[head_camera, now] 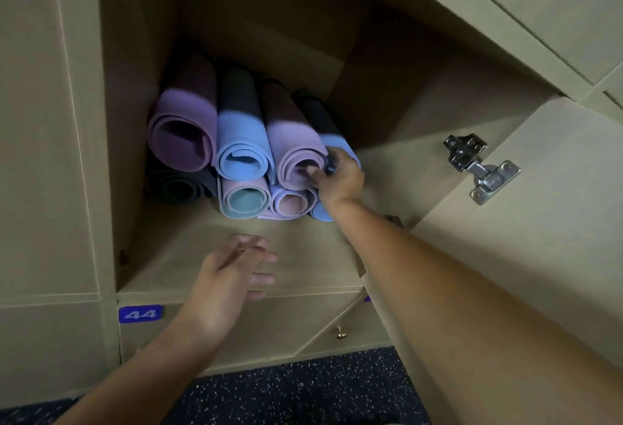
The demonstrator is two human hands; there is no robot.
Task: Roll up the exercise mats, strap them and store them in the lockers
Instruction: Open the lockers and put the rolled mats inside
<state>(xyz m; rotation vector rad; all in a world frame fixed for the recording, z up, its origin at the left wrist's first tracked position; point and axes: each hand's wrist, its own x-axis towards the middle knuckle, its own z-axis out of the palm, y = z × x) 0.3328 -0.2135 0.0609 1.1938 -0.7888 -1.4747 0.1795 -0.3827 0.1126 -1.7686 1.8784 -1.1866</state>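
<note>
We see right hand (340, 176) deep in locker (303, 266), fingers curled on blue mat (340, 148) end at stack's right edge (long axis runs inward). Left hand (232, 276) open, empty, at locker's front edge.

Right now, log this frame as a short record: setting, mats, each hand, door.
setting: open locker, above the one labelled 44
mats: rolled mats stacked in two rows, ends facing out
right hand: right hand inside the locker, fingers curled on the top-right blue mat
left hand: left hand open, over the locker's front edge, holding nothing
door: locker door swung open, metal hinge showing
</note>
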